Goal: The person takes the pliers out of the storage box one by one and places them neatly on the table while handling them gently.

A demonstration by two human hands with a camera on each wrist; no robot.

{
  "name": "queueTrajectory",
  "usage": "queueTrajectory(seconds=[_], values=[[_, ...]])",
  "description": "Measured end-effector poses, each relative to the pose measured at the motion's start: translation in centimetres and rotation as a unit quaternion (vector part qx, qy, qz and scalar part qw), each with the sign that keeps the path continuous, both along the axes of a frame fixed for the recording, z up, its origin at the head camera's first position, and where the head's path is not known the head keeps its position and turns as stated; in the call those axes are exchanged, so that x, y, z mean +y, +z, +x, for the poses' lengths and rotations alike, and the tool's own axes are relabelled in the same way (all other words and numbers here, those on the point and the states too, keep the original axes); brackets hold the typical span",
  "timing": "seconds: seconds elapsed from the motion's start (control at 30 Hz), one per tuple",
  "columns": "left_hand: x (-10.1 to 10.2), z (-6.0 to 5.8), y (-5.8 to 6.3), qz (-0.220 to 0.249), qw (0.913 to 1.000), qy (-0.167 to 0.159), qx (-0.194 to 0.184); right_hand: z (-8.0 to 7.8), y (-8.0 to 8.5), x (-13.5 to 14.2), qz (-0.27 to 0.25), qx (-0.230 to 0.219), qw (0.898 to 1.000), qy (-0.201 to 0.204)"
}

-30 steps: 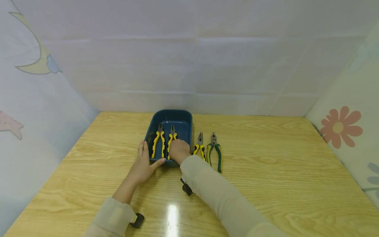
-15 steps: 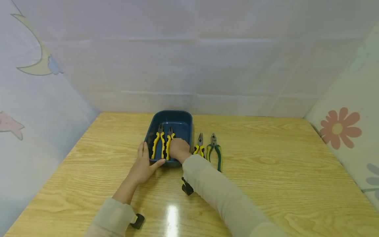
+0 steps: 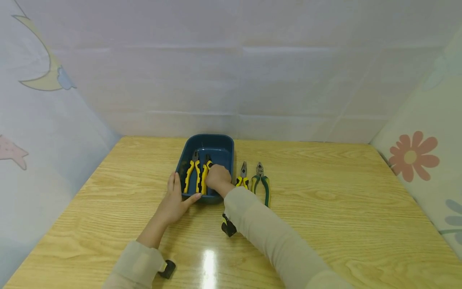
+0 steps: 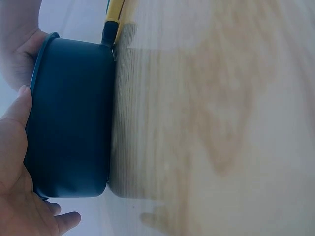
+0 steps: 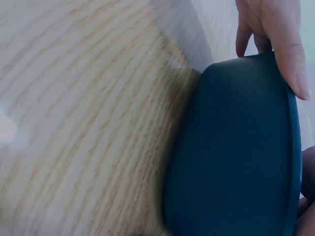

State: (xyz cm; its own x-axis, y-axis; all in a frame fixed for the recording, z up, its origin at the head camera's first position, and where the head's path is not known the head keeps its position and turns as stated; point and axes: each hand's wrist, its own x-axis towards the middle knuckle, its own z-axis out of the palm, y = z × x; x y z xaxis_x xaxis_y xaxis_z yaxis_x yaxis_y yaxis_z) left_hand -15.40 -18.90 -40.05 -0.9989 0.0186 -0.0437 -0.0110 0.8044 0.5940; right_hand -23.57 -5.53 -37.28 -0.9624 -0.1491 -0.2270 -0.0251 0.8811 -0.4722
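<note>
A deep blue tray (image 3: 223, 155) stands on the table, and my left hand (image 3: 172, 205) holds its near left corner, thumb over the front rim and fingers along the left side. Inside the tray, at left, lies one pair of combination pliers (image 3: 188, 176) with yellow-and-black handles. Right beside it is a second yellow-and-black pair of pliers (image 3: 204, 181), which my right hand (image 3: 219, 178) grips by the handles; the hand covers much of it. In the left wrist view the thumb (image 4: 20, 105) presses the tray's rim.
Right of the tray lie yellow-handled long-nose pliers (image 3: 244, 171), partly behind my right sleeve, and green-and-yellow combination pliers (image 3: 267, 190). Wood-grain table (image 3: 346, 216) extends to both sides. A pale wall cloth (image 3: 238, 88) hangs close behind the tray.
My right hand has shifted the second pliers leftward, closer to the first pair, and their handles have come nearer together. The left hand and tray have stayed in place.
</note>
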Motion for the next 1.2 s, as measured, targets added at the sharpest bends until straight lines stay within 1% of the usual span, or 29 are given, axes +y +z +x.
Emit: queueTrajectory(seconds=[0.13,0.27,0.47,0.6,0.73,1.0,1.2], values=[[0.0,0.0,-0.1,0.0,1.0,0.001,0.001,0.0,0.3,0.2,-0.037,-0.022,0.999,-0.01],[-0.1,-0.1,-0.1,-0.001,1.0,0.001,0.003,-0.1,0.4,0.3,-0.06,-0.037,0.997,-0.01],[0.0,-0.1,-0.1,0.002,1.0,0.002,0.005,-0.5,0.7,0.5,-0.101,-0.079,0.992,-0.017],[0.0,0.0,-0.1,0.007,1.0,-0.001,0.001,-0.8,0.8,0.6,-0.115,-0.098,0.988,-0.023],[0.0,0.0,-0.1,0.009,1.0,0.0,-0.001,-0.8,0.8,0.6,-0.12,-0.096,0.988,-0.022],[-0.1,0.0,-0.1,0.012,0.9999,0.0,0.006,-0.2,1.0,1.0,-0.127,-0.062,0.99,-0.03],[0.0,0.0,-0.1,0.011,0.9999,0.0,0.011,-0.1,1.1,1.4,-0.126,-0.056,0.99,-0.037]])
